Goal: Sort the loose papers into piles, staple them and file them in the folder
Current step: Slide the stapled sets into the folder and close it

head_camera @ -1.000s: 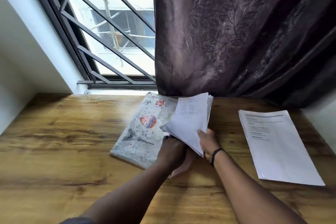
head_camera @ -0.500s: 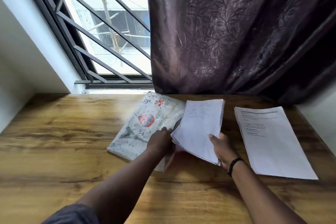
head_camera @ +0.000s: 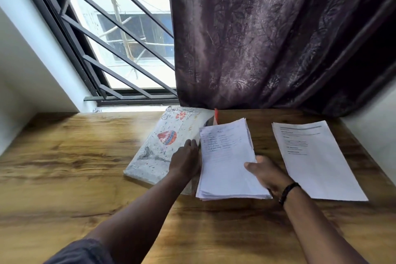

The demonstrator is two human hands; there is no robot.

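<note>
A printed folder (head_camera: 158, 148) with a red balloon picture lies closed on the wooden table (head_camera: 64, 156) near the window. My left hand (head_camera: 185, 162) rests on the folder's right part with its fingers extended. My right hand (head_camera: 266, 175) grips a thick stack of white papers (head_camera: 225, 161) by its right edge, thumb on the top sheet. That stack lies low beside the folder, its near end over the table. A second pile of printed pages (head_camera: 315, 161) lies flat to the right. A small red thing (head_camera: 216, 116) pokes up behind the folder's far corner; I cannot tell what it is.
A dark purple curtain (head_camera: 267, 39) hangs down to the table's far edge. A barred window (head_camera: 120, 49) is at the back left. White walls close in on the left (head_camera: 27, 75) and right (head_camera: 375, 113).
The paper stack has come down from a raised tilt to lie almost flat beside the folder. My right hand moved right and lower with it; my left hand shifted onto the folder.
</note>
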